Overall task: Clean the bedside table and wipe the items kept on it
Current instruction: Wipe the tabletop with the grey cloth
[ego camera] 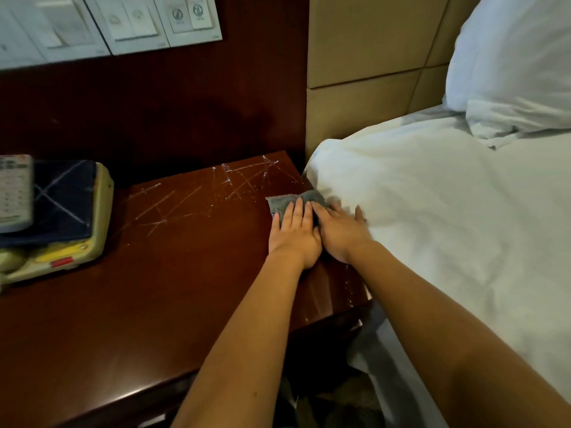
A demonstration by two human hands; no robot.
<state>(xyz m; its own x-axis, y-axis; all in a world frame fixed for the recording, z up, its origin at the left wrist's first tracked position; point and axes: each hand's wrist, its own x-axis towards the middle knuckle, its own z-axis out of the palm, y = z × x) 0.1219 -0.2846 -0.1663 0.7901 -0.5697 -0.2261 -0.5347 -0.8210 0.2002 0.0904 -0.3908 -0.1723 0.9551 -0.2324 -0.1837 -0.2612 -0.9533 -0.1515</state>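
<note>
**Bedside surface: cloth pressed flat at the right rear edge**

- Along the right side: bed (432,242) under a white duvet (401,186), with the duvet's edge touching the right rim of the surface.
- Lower left and centre: surface (139,304) of dark polished wood, with pale crossed streaks (241,180) over its rear right part.
- Behind the bed: tan padded headboard panels (364,72).
- At the head of the bed: white pillow (509,63), leaning against those panels.
- Upper left, on the dark wooden wall: white switch panel (108,26).
- At the left edge of the surface: cream telephone (95,242).
- Flat on top of the telephone: dark blue folder (65,199).
- On the folder: remote control (15,193), blurred and partly cut off by the frame.
- On the cloth: left grip (293,233), spread flat, fingers straight and close together, pressing down.
- Just beside it and touching it: right grip (340,233), also flat with straight fingers, inner fingers on the cloth, outer fingers reaching the duvet edge.
- At the right rear of the surface, just below the streaks and against the duvet: grey cloth (287,200), its near half hidden under both grips.
</note>
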